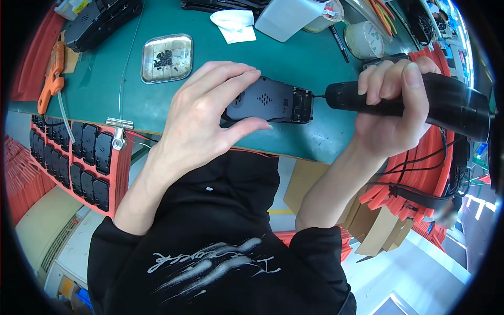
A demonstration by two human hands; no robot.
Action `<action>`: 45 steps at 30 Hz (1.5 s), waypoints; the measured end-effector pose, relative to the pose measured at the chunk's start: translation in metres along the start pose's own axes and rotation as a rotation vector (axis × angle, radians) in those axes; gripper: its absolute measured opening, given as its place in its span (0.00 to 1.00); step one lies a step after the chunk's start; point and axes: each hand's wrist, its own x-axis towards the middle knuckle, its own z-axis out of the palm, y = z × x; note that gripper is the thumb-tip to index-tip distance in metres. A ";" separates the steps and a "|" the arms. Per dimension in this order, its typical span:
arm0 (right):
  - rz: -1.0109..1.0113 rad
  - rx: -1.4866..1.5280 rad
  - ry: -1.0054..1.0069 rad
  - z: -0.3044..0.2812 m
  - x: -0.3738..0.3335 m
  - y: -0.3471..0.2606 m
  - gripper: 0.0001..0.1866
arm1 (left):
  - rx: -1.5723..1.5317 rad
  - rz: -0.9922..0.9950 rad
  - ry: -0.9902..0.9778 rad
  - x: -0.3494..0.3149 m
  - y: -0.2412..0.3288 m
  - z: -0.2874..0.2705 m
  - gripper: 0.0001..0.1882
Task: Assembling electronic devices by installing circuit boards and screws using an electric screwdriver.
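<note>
My left hand (202,107) is wrapped round a black handset (274,98) lying on the green bench, thumb on its near side and fingers on its far side. Small speaker holes show on its upper face, and a compartment with metal contacts lies bare at its right end. A black electric screwdriver (454,102) is gripped in my right hand (394,105), held level. Its thin bit points left and reaches that right end; whether it touches a screw is too small to tell. Beyond my left hand sits a metal tray (182,44) with small dark screws (165,59).
An orange glue gun (53,79) lies at the left. Below it, a red foam rack (122,170) holds several black casings (104,152). White paper (233,25), a grey box (289,18), a marker (339,44) and a tape roll (364,41) line the back. Cables (420,167) hang at the right.
</note>
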 end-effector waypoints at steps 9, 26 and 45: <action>-0.009 0.007 -0.080 0.001 -0.002 0.004 0.17 | 0.006 0.013 0.012 -0.001 -0.002 -0.001 0.34; 0.024 0.374 -0.412 0.107 0.011 0.054 0.13 | 0.056 0.043 0.037 -0.005 -0.002 0.002 0.32; -0.039 0.460 -0.454 0.069 0.007 -0.006 0.18 | -0.147 0.060 0.204 -0.002 -0.005 -0.001 0.21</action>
